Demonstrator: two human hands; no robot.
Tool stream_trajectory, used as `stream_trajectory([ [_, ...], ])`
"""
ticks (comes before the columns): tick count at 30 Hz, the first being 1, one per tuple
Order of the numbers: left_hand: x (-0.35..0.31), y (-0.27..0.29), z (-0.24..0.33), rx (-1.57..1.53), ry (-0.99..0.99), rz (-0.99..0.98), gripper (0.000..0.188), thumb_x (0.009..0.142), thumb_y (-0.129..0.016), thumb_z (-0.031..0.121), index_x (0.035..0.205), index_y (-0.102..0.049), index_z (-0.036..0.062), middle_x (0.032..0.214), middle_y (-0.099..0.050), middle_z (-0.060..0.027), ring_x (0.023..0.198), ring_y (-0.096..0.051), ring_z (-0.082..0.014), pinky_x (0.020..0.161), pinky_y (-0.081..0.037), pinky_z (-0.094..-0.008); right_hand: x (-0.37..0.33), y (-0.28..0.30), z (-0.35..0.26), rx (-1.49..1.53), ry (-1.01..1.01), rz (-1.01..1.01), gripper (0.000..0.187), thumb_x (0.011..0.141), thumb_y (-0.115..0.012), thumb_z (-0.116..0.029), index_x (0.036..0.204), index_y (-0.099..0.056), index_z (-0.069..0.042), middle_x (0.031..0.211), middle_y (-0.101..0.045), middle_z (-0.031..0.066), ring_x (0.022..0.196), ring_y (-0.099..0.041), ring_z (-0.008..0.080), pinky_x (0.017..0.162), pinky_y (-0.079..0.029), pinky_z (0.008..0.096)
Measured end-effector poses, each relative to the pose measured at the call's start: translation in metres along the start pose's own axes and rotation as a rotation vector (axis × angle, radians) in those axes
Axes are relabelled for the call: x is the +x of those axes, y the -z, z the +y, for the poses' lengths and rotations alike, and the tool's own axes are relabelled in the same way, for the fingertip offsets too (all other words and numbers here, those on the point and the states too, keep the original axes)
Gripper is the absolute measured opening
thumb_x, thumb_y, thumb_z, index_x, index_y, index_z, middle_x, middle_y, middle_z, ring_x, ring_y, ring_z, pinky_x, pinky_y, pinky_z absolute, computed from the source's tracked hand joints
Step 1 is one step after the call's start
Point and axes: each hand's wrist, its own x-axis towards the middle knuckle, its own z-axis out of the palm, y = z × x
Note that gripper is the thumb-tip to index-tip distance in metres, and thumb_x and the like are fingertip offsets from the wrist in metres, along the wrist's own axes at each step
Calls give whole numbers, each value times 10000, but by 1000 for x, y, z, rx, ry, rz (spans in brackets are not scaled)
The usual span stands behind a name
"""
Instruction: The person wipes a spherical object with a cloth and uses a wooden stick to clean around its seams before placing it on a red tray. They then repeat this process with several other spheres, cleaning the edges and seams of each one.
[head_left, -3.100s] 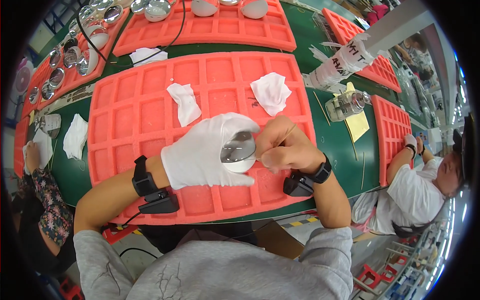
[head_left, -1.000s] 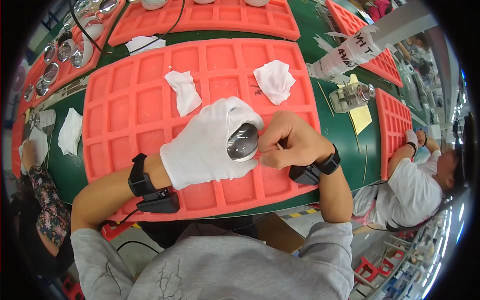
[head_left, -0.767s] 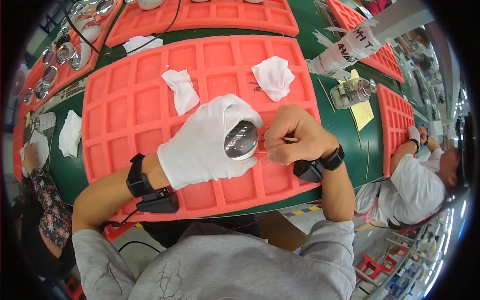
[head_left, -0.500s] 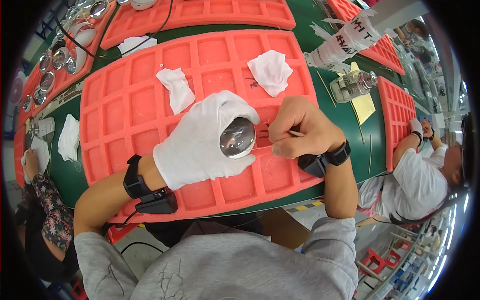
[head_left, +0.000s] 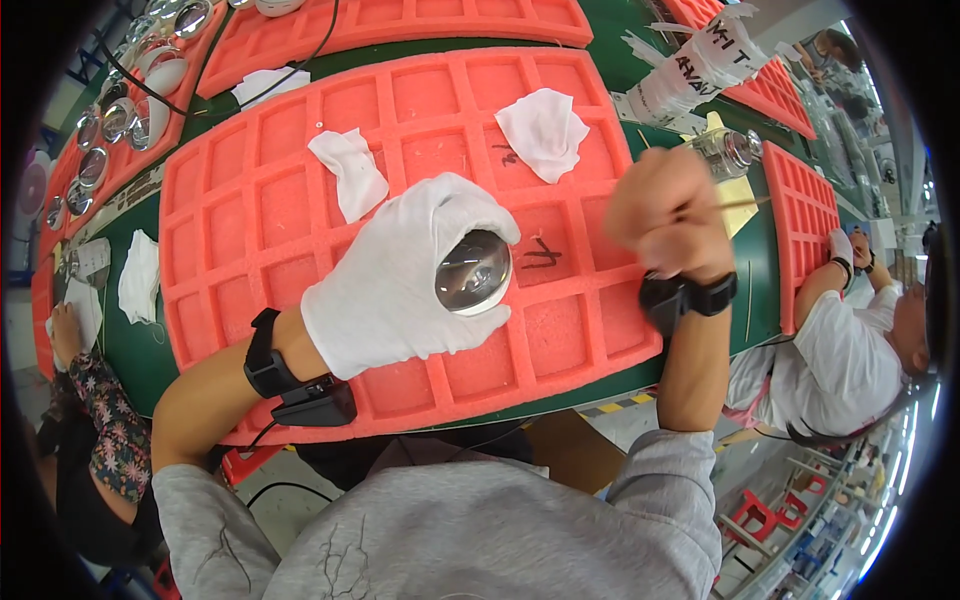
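In a white glove, my left hand (head_left: 375, 285) is wrapped round a shiny round domed lens (head_left: 473, 270) with a white rim, held above the red foam tray (head_left: 285, 212). My bare right hand (head_left: 672, 215), smeared by motion, is closed on a thin wooden stick (head_left: 742, 204) at the tray's right edge, apart from the lens. The stick points away to the right, over a yellow paper (head_left: 736, 222). Just beyond this hand stands a clear glass bottle (head_left: 728, 153). Two white cloths, a narrow one (head_left: 350, 175) and a wider one (head_left: 543, 135), lie on the tray.
Many similar domed pieces (head_left: 118, 120) fill a red tray at the far left. A post wrapped in white plastic (head_left: 690, 80) rises at the back right. Co-workers sit at both sides, one in a white shirt (head_left: 835, 350). A black cable (head_left: 325, 45) crosses the back.
My right hand has moved right and away from the lens with the stick, whose end now points rightward. My left hand still holds the lens in nearly the same place.
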Motion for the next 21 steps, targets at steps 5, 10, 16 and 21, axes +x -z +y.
stream_trajectory([
  [5,3,-2,0,11,-8,3,495,674,-867,153,1101,-622,112,1064,-642,-28,1057,-604,-156,1178,30,-507,-13,14,-17,-87,-116,125,350,853,-645,-74,525,-529,-32,475,-516,30,343,-381,114,373,-255,269],
  [10,1,-1,-2,-44,13,-9,489,683,-855,162,1109,-621,104,1072,-638,-61,1026,-615,-204,1090,-128,-480,1,-10,-15,-219,-426,45,332,960,-669,-148,676,-663,23,526,-589,42,394,-464,82,390,-295,253],
  [16,3,6,1,119,-67,-35,516,694,-850,211,1139,-616,94,1093,-636,-122,971,-649,-301,1046,-368,-439,4,-13,-14,-305,-450,52,313,973,-703,-148,715,-669,25,572,-616,52,453,-498,69,448,-334,234],
  [21,4,14,8,197,-70,-105,655,636,-926,228,1185,-597,91,1113,-650,-76,1117,-591,-260,1183,-111,-517,7,1,-11,-739,-314,-132,312,948,-733,-135,692,-628,8,586,-611,68,504,-548,58,484,-381,239],
])
